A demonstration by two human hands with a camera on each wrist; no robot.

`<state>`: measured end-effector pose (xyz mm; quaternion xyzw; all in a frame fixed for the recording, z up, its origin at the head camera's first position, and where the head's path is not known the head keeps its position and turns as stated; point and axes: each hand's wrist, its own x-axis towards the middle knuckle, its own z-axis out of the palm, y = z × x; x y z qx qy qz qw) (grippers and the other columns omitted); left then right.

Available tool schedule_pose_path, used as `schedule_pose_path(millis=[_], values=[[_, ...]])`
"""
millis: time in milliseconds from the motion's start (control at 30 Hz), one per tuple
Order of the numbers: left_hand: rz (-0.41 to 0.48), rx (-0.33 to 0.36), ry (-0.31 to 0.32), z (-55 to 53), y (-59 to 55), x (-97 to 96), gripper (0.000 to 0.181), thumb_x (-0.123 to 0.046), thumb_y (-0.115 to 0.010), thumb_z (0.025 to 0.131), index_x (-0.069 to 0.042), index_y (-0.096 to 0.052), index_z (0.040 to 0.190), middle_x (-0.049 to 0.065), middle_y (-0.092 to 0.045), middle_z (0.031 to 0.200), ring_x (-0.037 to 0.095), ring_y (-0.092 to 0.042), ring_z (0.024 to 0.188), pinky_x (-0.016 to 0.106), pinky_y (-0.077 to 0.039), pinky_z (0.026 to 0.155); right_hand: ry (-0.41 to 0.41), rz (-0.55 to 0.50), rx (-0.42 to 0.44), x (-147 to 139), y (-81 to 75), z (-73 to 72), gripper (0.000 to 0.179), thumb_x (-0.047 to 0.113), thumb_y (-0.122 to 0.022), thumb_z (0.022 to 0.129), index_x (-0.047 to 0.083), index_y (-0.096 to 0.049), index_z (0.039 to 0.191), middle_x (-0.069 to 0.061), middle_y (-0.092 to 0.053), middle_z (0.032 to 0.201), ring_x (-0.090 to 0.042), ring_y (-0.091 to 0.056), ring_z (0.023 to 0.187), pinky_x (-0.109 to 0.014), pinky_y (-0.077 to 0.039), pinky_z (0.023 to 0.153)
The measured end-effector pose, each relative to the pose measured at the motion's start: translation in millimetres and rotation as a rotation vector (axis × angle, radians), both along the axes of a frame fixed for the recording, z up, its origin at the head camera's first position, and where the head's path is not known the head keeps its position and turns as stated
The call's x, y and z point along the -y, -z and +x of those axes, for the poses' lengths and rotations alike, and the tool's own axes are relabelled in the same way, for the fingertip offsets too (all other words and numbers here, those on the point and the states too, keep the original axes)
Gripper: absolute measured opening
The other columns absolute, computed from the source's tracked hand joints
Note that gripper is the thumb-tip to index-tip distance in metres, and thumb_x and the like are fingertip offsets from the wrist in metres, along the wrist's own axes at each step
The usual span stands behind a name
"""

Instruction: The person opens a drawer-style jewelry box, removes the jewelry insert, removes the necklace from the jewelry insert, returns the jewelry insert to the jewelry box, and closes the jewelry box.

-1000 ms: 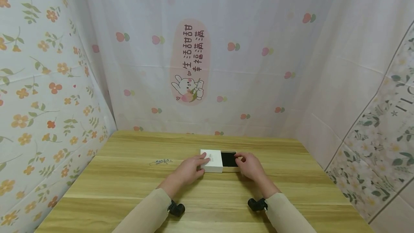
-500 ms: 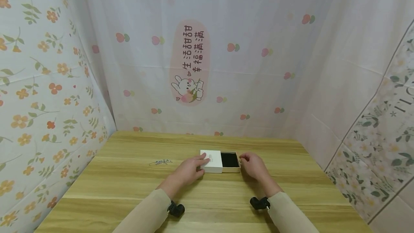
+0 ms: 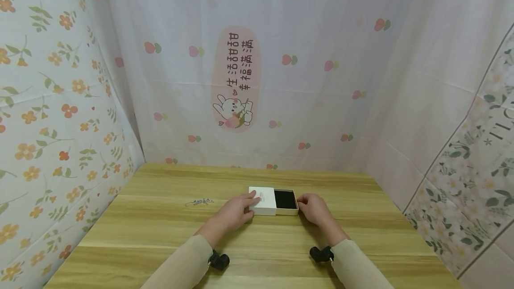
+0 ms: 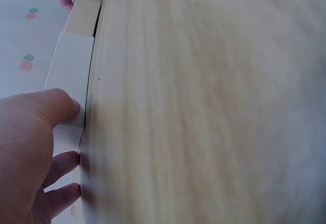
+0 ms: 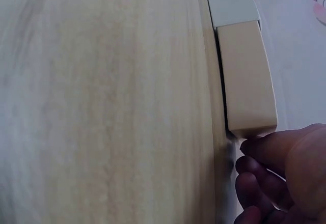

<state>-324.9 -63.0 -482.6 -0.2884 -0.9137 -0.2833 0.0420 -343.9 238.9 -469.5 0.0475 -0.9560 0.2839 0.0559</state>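
Note:
A white cardboard drawer box (image 3: 263, 208) lies flat on the table, its printed sleeve to the left. The tray (image 3: 287, 212), pale tan with a black lining (image 3: 285, 199), sticks out of the sleeve's right side. My left hand (image 3: 234, 211) grips the sleeve's left end. In the left wrist view its thumb (image 4: 63, 107) presses the front side and other fingers lie near the table. My right hand (image 3: 315, 208) is at the tray's outer end, fingers curled and thumb against it. Whatever lies between those fingertips is hidden.
A small silvery ornament with a thin chain or wire (image 3: 201, 201) lies left of the box. The wooden table (image 3: 257, 244) meets hanging patterned cloths (image 3: 321, 115) at the back and sides. Each wrist wears a black camera (image 3: 218, 260).
My right fingers have moved off the black lining to the tray's outer end, uncovering the lining. The tray is still partly out. My left hand keeps its grip on the sleeve.

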Motion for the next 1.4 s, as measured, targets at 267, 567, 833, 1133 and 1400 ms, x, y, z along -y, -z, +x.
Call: schedule_pose_path(millis=[267, 567, 833, 1133, 1400], values=[[-0.001, 0.001, 0.002, 0.7, -1.0, -0.2, 0.052, -0.007, -0.07, 0.106, -0.008, -0.061, 0.157, 0.017, -0.048, 0.171, 0.043, -0.053, 0.153, 0.057, -0.051, 0.12, 0.003, 0.021, -0.015, -2.0, 3.2, -3.4, 0.014, 0.009, -0.069, 0.106, 0.005, -0.082, 0.106, -0.009, -0.081, 0.103, -0.027, -0.073, 0.095, -0.052, -0.061, 0.091], [-0.009, -0.001, 0.003, 0.4, -6.0, -2.0, 0.05, -0.007, -0.07, 0.106, -0.006, -0.062, 0.155, 0.019, -0.05, 0.17, 0.042, -0.054, 0.153, 0.056, -0.049, 0.122, 0.014, 0.019, 0.002, -0.1, 4.0, -5.1, 0.015, 0.011, -0.069, 0.106, 0.005, -0.083, 0.108, -0.011, -0.082, 0.105, -0.029, -0.074, 0.096, -0.05, -0.062, 0.09], [0.005, 0.017, 0.009, 0.4, -7.8, -1.9, 0.051, -0.006, -0.069, 0.106, -0.005, -0.062, 0.156, 0.02, -0.049, 0.17, 0.044, -0.052, 0.153, 0.058, -0.048, 0.123, 0.019, 0.03, 0.009, -0.2, 3.1, -4.7, 0.016, 0.01, -0.068, 0.107, 0.005, -0.083, 0.109, -0.011, -0.082, 0.107, -0.029, -0.074, 0.098, -0.051, -0.062, 0.091], [0.015, 0.024, 0.008, 1.3, -6.8, -0.9, 0.051, -0.005, -0.068, 0.106, -0.006, -0.062, 0.156, 0.02, -0.049, 0.17, 0.044, -0.052, 0.154, 0.058, -0.048, 0.122, 0.009, 0.031, -0.013, 0.4, 4.7, -5.5, 0.015, 0.009, -0.069, 0.106, 0.005, -0.083, 0.105, -0.01, -0.082, 0.103, -0.026, -0.073, 0.094, -0.051, -0.061, 0.089], [0.0, -0.001, 0.017, 0.2, -5.8, 0.2, 0.05, -0.006, -0.069, 0.105, -0.005, -0.063, 0.155, 0.021, -0.05, 0.169, 0.045, -0.053, 0.152, 0.059, -0.048, 0.122, 0.01, 0.024, -0.019, 1.7, 6.0, -6.5, 0.015, 0.009, -0.068, 0.106, 0.004, -0.083, 0.107, -0.011, -0.082, 0.105, -0.03, -0.075, 0.097, -0.053, -0.062, 0.092]])
